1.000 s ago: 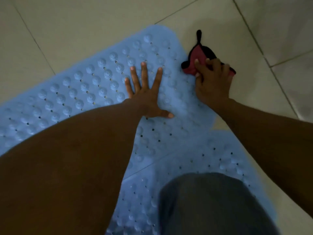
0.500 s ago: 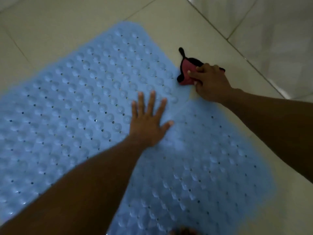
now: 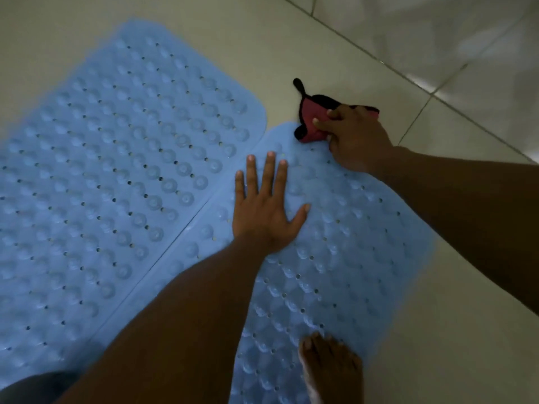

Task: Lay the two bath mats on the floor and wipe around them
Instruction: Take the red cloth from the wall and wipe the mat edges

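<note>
1. View from a head-worn camera, looking down at a pale tiled floor (image 3: 291,39) in dim light, with dark grout lines crossing the upper right.
2. Two light blue bath mats lie flat on the floor, side by side, their long edges touching or very slightly overlapping along a diagonal seam; which of the two cannot be told.
3. The left mat (image 3: 116,185) fills the left half of the view. It is covered in rows of raised round bumps and small drain holes, and its far corner is rounded.
4. The right mat (image 3: 335,272) runs from the centre toward the bottom right, with the same bumps and holes.
5. The left hand (image 3: 267,211) presses palm-down on the right mat, just beside the seam. Its fingers (image 3: 269,173) are spread flat and open, holding nothing.
6. The right hand (image 3: 355,141) rests at the far end of the right mat. Its fingers are curled closed, gripping a crumpled red and black cloth (image 3: 310,121).
7. The cloth sits partly on the mat's far edge and partly on the bare floor just beyond it, with a thin black tail sticking out away from the person.
8. A bare foot (image 3: 329,371) stands on the near end of the right mat, toes pointing forward.
9. Both forearms reach in from the bottom and right edges of the view.
</note>
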`<control>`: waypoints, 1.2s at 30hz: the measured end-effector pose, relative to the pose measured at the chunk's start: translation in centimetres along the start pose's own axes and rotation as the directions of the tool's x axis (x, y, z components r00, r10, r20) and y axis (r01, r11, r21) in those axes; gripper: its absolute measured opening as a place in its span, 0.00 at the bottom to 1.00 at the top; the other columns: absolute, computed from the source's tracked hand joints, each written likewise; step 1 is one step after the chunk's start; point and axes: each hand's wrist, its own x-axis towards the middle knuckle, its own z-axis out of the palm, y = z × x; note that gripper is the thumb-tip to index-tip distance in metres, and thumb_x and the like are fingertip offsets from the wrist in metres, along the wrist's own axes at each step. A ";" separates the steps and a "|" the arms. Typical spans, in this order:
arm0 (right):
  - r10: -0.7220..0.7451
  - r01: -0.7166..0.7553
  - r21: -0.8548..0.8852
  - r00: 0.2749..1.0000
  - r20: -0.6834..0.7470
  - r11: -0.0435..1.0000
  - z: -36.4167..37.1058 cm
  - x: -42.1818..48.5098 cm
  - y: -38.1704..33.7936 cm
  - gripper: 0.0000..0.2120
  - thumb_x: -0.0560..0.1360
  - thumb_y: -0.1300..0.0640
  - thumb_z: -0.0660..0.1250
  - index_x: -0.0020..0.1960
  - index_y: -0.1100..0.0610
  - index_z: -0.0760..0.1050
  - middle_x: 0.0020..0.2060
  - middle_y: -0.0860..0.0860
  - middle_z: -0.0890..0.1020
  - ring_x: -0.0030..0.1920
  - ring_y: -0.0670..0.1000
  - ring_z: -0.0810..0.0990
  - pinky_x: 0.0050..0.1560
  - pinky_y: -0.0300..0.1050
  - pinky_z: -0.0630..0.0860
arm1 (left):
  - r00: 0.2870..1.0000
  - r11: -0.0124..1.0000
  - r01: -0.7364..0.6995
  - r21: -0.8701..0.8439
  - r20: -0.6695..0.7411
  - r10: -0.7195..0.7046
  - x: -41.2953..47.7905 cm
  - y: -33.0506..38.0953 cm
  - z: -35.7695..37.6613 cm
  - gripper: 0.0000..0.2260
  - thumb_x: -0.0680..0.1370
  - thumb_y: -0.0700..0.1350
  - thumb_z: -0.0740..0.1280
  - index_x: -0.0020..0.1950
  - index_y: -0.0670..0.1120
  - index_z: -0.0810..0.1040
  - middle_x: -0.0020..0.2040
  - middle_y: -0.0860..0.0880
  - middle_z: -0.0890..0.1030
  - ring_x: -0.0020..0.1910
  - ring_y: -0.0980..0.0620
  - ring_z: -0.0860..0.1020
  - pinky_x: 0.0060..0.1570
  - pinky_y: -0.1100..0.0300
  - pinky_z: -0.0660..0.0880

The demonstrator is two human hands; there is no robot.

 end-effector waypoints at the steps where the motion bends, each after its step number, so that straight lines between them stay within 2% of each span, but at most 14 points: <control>1: 0.009 -0.009 0.009 1.000 0.003 1.000 0.0 -0.5 0.3 0.21 0.81 0.58 0.60 0.73 0.48 0.71 0.72 0.57 0.71 0.65 0.66 0.69 0.66 0.58 0.69 | 1.000 1.000 0.001 0.002 -0.001 -0.001 0.1 0.0 0.0 0.41 0.79 0.71 0.48 0.84 0.48 0.43 0.84 0.47 0.39 0.82 0.40 0.36 0.79 0.38 0.42; 7: 0.108 -0.108 -0.039 0.994 -0.002 0.993 1.4 -6.2 4.3 0.23 0.79 0.57 0.58 0.74 0.50 0.71 0.71 0.58 0.71 0.64 0.67 0.71 0.67 0.59 0.68 | 1.000 1.000 -0.011 0.009 -0.007 0.011 0.1 -0.1 0.1 0.42 0.78 0.72 0.47 0.84 0.48 0.43 0.84 0.47 0.40 0.82 0.39 0.37 0.79 0.38 0.42; 10: 0.203 -0.203 -0.007 0.979 -0.018 0.979 2.6 -9.8 6.0 0.24 0.78 0.54 0.56 0.73 0.51 0.72 0.70 0.60 0.72 0.63 0.68 0.72 0.66 0.60 0.68 | 1.000 0.999 -0.011 0.035 0.003 0.011 0.3 -0.2 0.0 0.42 0.78 0.73 0.44 0.84 0.48 0.41 0.84 0.46 0.39 0.81 0.39 0.36 0.79 0.38 0.42; 14: 0.350 -0.345 0.075 0.934 -0.077 0.936 3.7 -14.7 7.2 0.21 0.79 0.57 0.60 0.72 0.52 0.74 0.68 0.62 0.73 0.63 0.69 0.71 0.65 0.62 0.70 | 1.000 0.996 0.001 0.089 -0.001 -0.001 0.2 -0.1 0.4 0.41 0.78 0.72 0.40 0.83 0.49 0.38 0.84 0.45 0.38 0.81 0.38 0.35 0.79 0.38 0.42; 17: 0.467 -0.453 0.122 0.873 -0.137 0.883 5.1 -18.1 7.4 0.21 0.80 0.59 0.62 0.72 0.50 0.73 0.66 0.61 0.73 0.60 0.68 0.71 0.60 0.62 0.73 | 1.000 0.998 0.000 0.067 0.010 -0.001 0.0 0.2 0.3 0.39 0.79 0.71 0.39 0.83 0.49 0.38 0.83 0.44 0.37 0.81 0.38 0.35 0.79 0.39 0.40; 21: 0.636 -0.615 0.174 0.763 -0.113 0.769 6.8 -20.9 5.9 0.22 0.81 0.54 0.58 0.75 0.49 0.69 0.66 0.62 0.70 0.61 0.67 0.69 0.58 0.61 0.72 | 0.985 0.995 -0.100 0.023 0.140 0.096 -5.0 3.4 1.1 0.38 0.79 0.71 0.41 0.82 0.52 0.34 0.81 0.42 0.30 0.79 0.37 0.30 0.78 0.37 0.37; 23: 0.689 -0.672 0.175 0.723 -0.057 0.719 7.2 -21.7 4.8 0.24 0.81 0.50 0.51 0.76 0.53 0.66 0.68 0.61 0.69 0.64 0.67 0.68 0.62 0.62 0.68 | 0.972 0.996 -0.088 0.017 0.220 0.082 -7.6 5.5 1.4 0.41 0.78 0.74 0.43 0.81 0.54 0.30 0.79 0.42 0.26 0.77 0.35 0.27 0.76 0.35 0.32; 25: 0.708 -0.702 0.122 0.706 -0.007 0.701 7.3 -22.7 3.2 0.26 0.81 0.51 0.47 0.74 0.60 0.66 0.70 0.61 0.70 0.67 0.66 0.66 0.65 0.61 0.64 | 0.951 0.999 -0.044 0.005 0.307 0.041 -8.7 6.5 1.2 0.45 0.75 0.77 0.46 0.80 0.54 0.28 0.77 0.41 0.23 0.76 0.35 0.25 0.74 0.35 0.30; 27: 0.744 -0.738 0.146 0.668 0.012 0.659 7.7 -24.0 1.6 0.25 0.82 0.54 0.48 0.72 0.66 0.66 0.71 0.63 0.69 0.70 0.66 0.64 0.66 0.61 0.63 | 0.928 0.996 -0.083 0.012 0.364 0.073 -9.0 6.0 1.0 0.48 0.73 0.79 0.47 0.79 0.55 0.27 0.76 0.43 0.22 0.76 0.36 0.24 0.75 0.35 0.31; 29: 0.767 -0.758 0.198 0.640 0.040 0.622 8.1 -25.2 0.3 0.22 0.82 0.55 0.52 0.70 0.66 0.68 0.70 0.65 0.69 0.70 0.67 0.64 0.67 0.61 0.64 | 0.923 0.990 -0.137 -0.011 0.361 0.132 -9.4 4.7 1.2 0.48 0.72 0.81 0.47 0.79 0.58 0.27 0.76 0.44 0.21 0.76 0.38 0.24 0.76 0.36 0.32; 32: 0.852 -0.804 0.365 0.521 0.052 0.470 8.1 -26.1 0.4 0.21 0.81 0.50 0.55 0.65 0.63 0.73 0.66 0.66 0.70 0.64 0.67 0.70 0.65 0.58 0.67 | 0.929 0.988 -0.156 -0.017 0.336 0.153 -9.5 4.6 2.3 0.48 0.71 0.81 0.46 0.78 0.59 0.26 0.76 0.45 0.20 0.75 0.39 0.22 0.75 0.36 0.31; 33: 0.868 -0.810 0.355 0.497 -0.004 0.466 8.0 -26.1 0.7 0.21 0.80 0.49 0.55 0.63 0.62 0.74 0.65 0.66 0.71 0.64 0.66 0.70 0.64 0.58 0.68 | 0.934 0.988 -0.153 -0.015 0.324 0.150 -9.4 4.8 2.5 0.48 0.71 0.81 0.46 0.78 0.59 0.26 0.76 0.45 0.20 0.75 0.39 0.22 0.75 0.36 0.31; 34: 0.855 -0.806 0.290 0.507 -0.112 0.516 7.9 -26.1 0.9 0.21 0.80 0.48 0.56 0.62 0.62 0.75 0.63 0.65 0.72 0.63 0.65 0.71 0.62 0.57 0.69 | 0.940 0.988 -0.153 -0.010 0.307 0.148 -9.4 4.8 2.6 0.48 0.71 0.81 0.46 0.78 0.59 0.26 0.76 0.45 0.21 0.75 0.39 0.23 0.75 0.37 0.31; 36: 0.723 -0.711 0.176 0.612 -0.322 0.680 8.2 -26.3 1.7 0.22 0.78 0.47 0.57 0.63 0.61 0.75 0.62 0.62 0.74 0.63 0.64 0.72 0.59 0.56 0.69 | 0.946 0.988 -0.152 -0.009 0.287 0.148 -9.4 4.8 2.6 0.48 0.71 0.81 0.47 0.79 0.59 0.28 0.77 0.46 0.22 0.76 0.39 0.24 0.76 0.37 0.32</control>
